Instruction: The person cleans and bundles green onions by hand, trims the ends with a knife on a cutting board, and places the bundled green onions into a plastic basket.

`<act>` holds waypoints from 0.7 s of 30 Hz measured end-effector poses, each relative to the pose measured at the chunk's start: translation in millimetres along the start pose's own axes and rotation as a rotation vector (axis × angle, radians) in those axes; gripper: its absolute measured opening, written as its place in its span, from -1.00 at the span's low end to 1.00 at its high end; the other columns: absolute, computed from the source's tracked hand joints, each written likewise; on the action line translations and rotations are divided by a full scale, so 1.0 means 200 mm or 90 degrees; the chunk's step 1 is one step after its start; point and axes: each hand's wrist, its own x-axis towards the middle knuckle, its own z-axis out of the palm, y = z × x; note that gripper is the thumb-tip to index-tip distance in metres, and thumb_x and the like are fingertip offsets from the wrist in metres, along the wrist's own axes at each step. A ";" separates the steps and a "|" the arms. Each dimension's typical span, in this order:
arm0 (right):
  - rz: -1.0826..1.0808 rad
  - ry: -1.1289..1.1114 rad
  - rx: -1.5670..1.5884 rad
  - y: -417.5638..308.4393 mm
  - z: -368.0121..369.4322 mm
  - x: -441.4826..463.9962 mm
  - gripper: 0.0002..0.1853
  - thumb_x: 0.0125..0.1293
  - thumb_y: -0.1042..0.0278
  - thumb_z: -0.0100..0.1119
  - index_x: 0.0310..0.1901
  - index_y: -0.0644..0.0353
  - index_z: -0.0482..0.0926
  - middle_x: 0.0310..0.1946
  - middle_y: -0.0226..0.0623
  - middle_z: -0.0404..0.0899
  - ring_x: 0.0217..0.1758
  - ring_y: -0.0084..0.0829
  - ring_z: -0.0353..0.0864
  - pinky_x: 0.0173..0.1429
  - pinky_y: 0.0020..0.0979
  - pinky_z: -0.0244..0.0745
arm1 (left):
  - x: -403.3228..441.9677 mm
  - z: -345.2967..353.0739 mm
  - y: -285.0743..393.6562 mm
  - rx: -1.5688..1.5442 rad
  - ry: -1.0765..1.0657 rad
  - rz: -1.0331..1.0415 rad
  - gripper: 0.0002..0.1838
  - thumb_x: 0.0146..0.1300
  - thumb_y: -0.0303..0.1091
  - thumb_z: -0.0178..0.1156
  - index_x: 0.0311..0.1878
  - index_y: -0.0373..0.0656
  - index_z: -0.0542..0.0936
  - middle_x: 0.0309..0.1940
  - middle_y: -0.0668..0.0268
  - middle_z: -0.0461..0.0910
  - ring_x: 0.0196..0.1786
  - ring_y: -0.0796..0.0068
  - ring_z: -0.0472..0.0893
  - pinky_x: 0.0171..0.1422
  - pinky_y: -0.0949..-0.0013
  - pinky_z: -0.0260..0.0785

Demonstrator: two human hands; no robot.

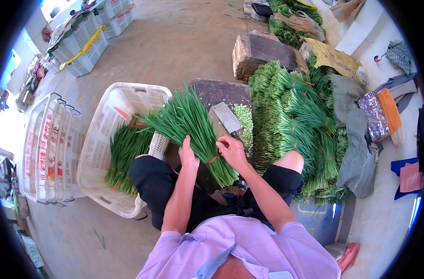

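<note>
A long bunch of garlic chives [193,123] lies slantwise over my lap, leaf tips at the upper left and cut stems at the lower right. A red band [213,159] runs around its stem part. My left hand [187,151] is closed around the near side of the bunch. On the far edge, close to the band, my right hand [231,151] has its fingers pinched together; what is between them is hidden. Just beyond, a cleaver [227,117] lies on the dark cutting block [216,89], beside chopped pale stem bits [243,121].
At my left stands a white plastic crate [92,160] with banded chives [126,156] inside. Stacked crates [46,149] are farther left. A high pile of banded chives [298,121] fills my right side, partly under grey cloth [358,153]. A worn box [263,53] stands ahead.
</note>
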 end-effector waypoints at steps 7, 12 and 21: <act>-0.037 -0.020 -0.088 -0.11 0.01 0.02 -0.83 0.36 0.34 0.35 -0.22 0.29 0.63 -0.47 -0.40 0.61 -0.43 -0.63 0.51 -0.31 -0.47 0.46 | 0.03 -0.02 -0.03 0.004 0.010 0.014 -0.62 0.45 -0.32 0.16 0.23 -0.30 0.49 0.08 0.19 0.62 0.00 0.17 0.70 0.07 0.03 0.63; -0.079 -0.022 -0.187 -0.08 0.02 0.04 -0.82 0.33 0.37 0.37 -0.23 0.30 0.62 -0.48 -0.36 0.60 -0.42 -0.62 0.53 -0.31 -0.43 0.47 | 0.01 -0.01 -0.01 0.010 0.011 0.032 -0.61 0.46 -0.28 0.16 0.23 -0.31 0.49 0.10 0.17 0.62 0.05 0.16 0.69 0.15 0.03 0.60; 0.065 -0.002 0.205 0.00 0.02 0.03 -0.93 0.40 0.42 0.28 -0.23 0.18 0.60 -0.39 -0.51 0.58 -0.37 -0.73 0.53 -0.30 -0.58 0.53 | 0.00 0.02 0.00 -0.014 0.027 0.032 -0.61 0.47 -0.29 0.15 0.25 -0.31 0.48 0.12 0.18 0.62 0.08 0.19 0.68 0.15 0.03 0.60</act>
